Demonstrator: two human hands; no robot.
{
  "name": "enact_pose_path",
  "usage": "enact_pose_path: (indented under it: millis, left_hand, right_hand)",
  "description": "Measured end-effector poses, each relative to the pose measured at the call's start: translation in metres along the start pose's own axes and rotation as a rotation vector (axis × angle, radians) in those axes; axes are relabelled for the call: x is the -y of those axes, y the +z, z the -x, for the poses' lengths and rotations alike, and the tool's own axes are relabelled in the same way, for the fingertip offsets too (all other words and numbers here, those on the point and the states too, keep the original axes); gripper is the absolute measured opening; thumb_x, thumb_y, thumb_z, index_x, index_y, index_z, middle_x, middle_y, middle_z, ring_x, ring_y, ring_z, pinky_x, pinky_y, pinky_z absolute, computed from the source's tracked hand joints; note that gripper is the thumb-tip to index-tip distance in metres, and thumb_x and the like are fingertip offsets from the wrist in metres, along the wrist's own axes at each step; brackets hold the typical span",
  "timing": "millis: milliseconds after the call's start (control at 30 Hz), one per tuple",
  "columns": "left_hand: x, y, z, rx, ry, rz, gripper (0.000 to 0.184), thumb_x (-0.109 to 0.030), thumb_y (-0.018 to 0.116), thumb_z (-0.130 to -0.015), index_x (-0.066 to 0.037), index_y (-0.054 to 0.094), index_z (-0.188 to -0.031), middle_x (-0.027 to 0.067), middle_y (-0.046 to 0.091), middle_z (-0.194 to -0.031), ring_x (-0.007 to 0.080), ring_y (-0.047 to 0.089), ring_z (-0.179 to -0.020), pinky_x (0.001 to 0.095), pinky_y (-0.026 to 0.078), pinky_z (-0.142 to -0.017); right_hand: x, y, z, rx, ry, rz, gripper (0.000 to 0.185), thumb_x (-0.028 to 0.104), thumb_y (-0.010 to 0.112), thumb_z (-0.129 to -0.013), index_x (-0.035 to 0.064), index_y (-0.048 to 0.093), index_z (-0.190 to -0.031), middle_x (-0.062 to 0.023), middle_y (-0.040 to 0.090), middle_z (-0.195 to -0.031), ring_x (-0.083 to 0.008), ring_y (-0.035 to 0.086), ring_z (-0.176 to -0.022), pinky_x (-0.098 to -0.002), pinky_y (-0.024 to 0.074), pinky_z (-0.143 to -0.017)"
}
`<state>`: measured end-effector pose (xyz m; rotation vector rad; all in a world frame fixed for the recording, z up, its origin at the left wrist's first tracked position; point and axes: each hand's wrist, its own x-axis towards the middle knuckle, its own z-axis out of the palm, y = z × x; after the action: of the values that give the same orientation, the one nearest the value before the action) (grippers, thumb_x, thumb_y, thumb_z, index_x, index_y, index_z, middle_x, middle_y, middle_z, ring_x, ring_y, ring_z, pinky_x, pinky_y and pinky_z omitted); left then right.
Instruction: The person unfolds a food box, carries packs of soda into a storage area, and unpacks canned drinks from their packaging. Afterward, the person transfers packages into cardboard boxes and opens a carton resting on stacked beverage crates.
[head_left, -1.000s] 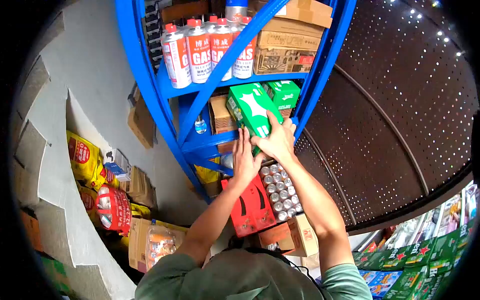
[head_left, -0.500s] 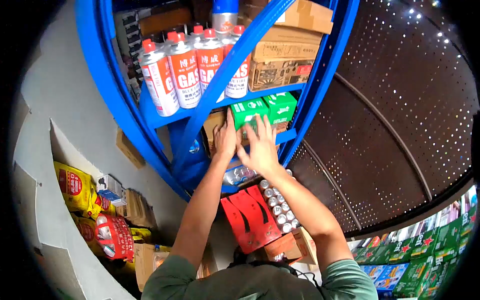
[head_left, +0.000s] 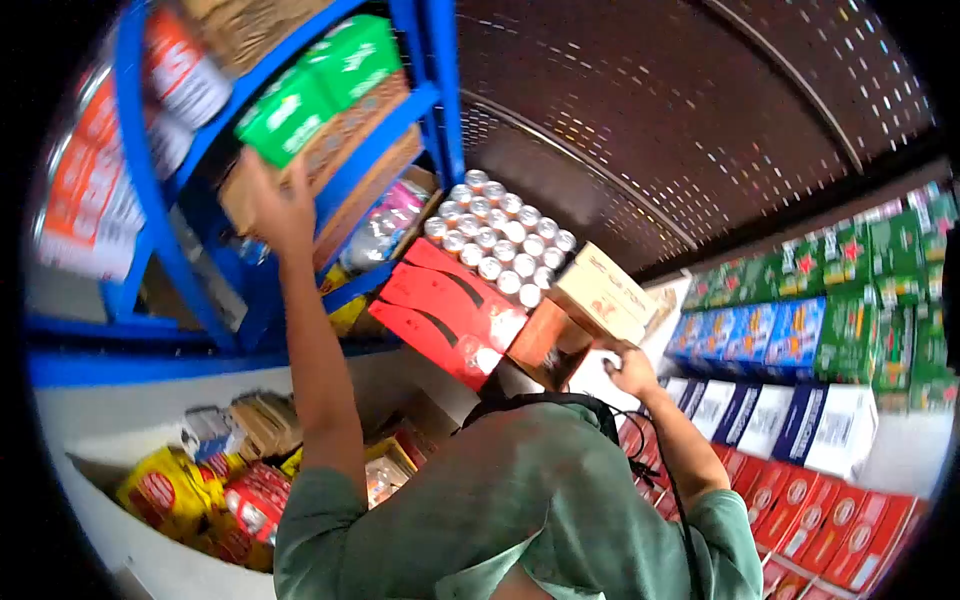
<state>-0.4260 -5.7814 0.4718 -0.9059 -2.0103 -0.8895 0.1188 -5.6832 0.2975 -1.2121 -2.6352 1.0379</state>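
Note:
Two green boxes stand side by side on the blue shelf, the nearer one (head_left: 288, 115) and another (head_left: 355, 62) behind it. My left hand (head_left: 275, 205), slightly blurred, is raised with fingers apart against the brown carton (head_left: 335, 140) just below the nearer green box. On the right, my right hand (head_left: 630, 370) is at the edge of a white surface beside an open brown carton (head_left: 550, 345). Its fingers are curled, and what they hold, if anything, is too small to make out. Nearby are a tan box (head_left: 605, 290) and a red box (head_left: 450, 312).
Silver-topped cans (head_left: 500, 235) stand in rows by the dark perforated panel (head_left: 640, 130). Gas canisters (head_left: 90, 190) are on the blue rack (head_left: 155, 200). Green, blue, white and red cartons (head_left: 800, 500) are stacked at right. Yellow bags (head_left: 175, 490) lie lower left.
The view has swung right and down. The nearer green box, earlier sticking out under both hands, now sits back on the shelf. My right hand has left it and moved toward the open carton.

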Motion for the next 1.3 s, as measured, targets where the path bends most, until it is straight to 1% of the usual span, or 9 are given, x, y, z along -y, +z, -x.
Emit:
enact_pose_path:
  millis: [100,333,367,500,600,767,867,1100,1300]
  left_hand:
    - [-0.040,-0.006,0.057,-0.162,0.008,0.202,0.048,-0.021,0.062,-0.087,0.004,0.049,-0.126,0.0224,0.055,-0.123,0.0349,0.051,-0.116,0.0435,0.037,-0.098]
    - [-0.161,-0.002,0.298,0.821,-0.338,0.814,0.025,-0.011,0.060,-0.086,0.001,0.060,-0.108,0.0171,0.063,-0.108,0.0315,0.060,-0.102,0.0397,0.045,-0.091]
    - [-0.172,-0.007,0.322,0.873,-0.255,0.840,0.021,-0.008,0.061,-0.086,0.001,0.061,-0.106,0.0111,0.066,-0.102,0.0203,0.063,-0.088,0.0311,0.049,-0.078]
    - [-0.227,-0.043,0.362,1.263,-0.450,1.010,0.009,-0.006,0.061,-0.086,0.000,0.064,-0.091,0.0089,0.065,-0.069,0.0173,0.062,-0.060,0.0306,0.049,-0.056]
    - [-0.250,-0.036,0.382,1.121,-0.187,0.938,0.012,-0.011,0.064,-0.085,0.000,0.063,-0.082,0.0065,0.055,-0.054,0.0135,0.049,-0.045,0.0303,0.039,-0.044]
    - [-0.337,-0.035,0.381,1.112,-0.072,0.651,0.033,-0.026,0.070,-0.081,0.000,0.057,-0.066,0.0049,0.046,-0.049,0.0096,0.041,-0.045,0.0278,0.033,-0.044]
    - [-0.411,-0.038,0.409,1.077,-0.336,0.710,0.029,-0.024,0.070,-0.081,0.000,0.059,-0.068,0.0069,0.051,-0.053,0.0129,0.047,-0.049,0.0292,0.038,-0.048]
    - [-0.540,-0.008,0.441,1.651,0.120,0.630,0.024,-0.028,0.063,-0.084,-0.005,0.066,-0.089,0.0138,0.064,-0.071,0.0285,0.064,-0.067,0.0379,0.049,-0.062]
    - [-0.563,0.047,0.489,1.812,-0.086,0.558,0.029,-0.029,0.062,-0.084,-0.003,0.066,-0.096,0.0156,0.067,-0.080,0.0268,0.065,-0.075,0.0367,0.050,-0.069]
  right_hand:
    - [-0.085,0.011,0.082,-0.057,0.582,-0.130,0.036,0.019,0.061,-0.079,-0.0010,0.064,-0.108,-0.0183,0.067,-0.101,-0.0284,0.067,-0.091,-0.0334,0.0519,-0.083]
    - [-0.189,0.045,0.238,0.033,1.170,-0.137,0.033,0.024,0.065,-0.074,0.0018,0.069,-0.099,-0.0158,0.069,-0.088,-0.0232,0.066,-0.081,-0.0345,0.0516,-0.076]
    - [-0.198,0.048,0.246,0.026,1.180,-0.172,0.033,0.023,0.065,-0.074,0.0017,0.069,-0.099,-0.0154,0.069,-0.086,-0.0226,0.066,-0.078,-0.0342,0.0516,-0.075]
    - [-0.261,0.048,0.234,0.138,0.958,-0.276,0.038,0.033,0.061,-0.075,0.0074,0.070,-0.102,-0.0197,0.066,-0.101,-0.0299,0.064,-0.098,-0.0365,0.0484,-0.090]
    - [-0.277,0.014,0.190,0.057,0.799,-0.242,0.048,0.032,0.059,-0.075,-0.0002,0.063,-0.110,-0.0207,0.065,-0.106,-0.0311,0.063,-0.100,-0.0365,0.0474,-0.091]
    - [-0.355,-0.030,0.141,-0.011,0.665,-0.397,0.048,0.029,0.058,-0.076,0.0018,0.061,-0.115,-0.0199,0.064,-0.109,-0.0313,0.062,-0.101,-0.0361,0.0470,-0.091]
    - [-0.388,-0.061,0.144,0.066,0.633,-0.232,0.044,0.022,0.060,-0.077,0.0005,0.061,-0.115,-0.0203,0.066,-0.103,-0.0290,0.064,-0.097,-0.0359,0.0488,-0.087]
    - [-0.427,-0.085,0.134,0.087,0.718,-0.289,0.043,0.030,0.059,-0.075,0.0068,0.065,-0.111,-0.0190,0.063,-0.110,-0.0353,0.059,-0.106,-0.0394,0.0452,-0.094]
    - [-0.478,0.000,0.121,0.132,0.635,-0.418,0.039,0.027,0.061,-0.074,0.0055,0.067,-0.107,-0.0204,0.067,-0.097,-0.0330,0.065,-0.094,-0.0380,0.0494,-0.086]
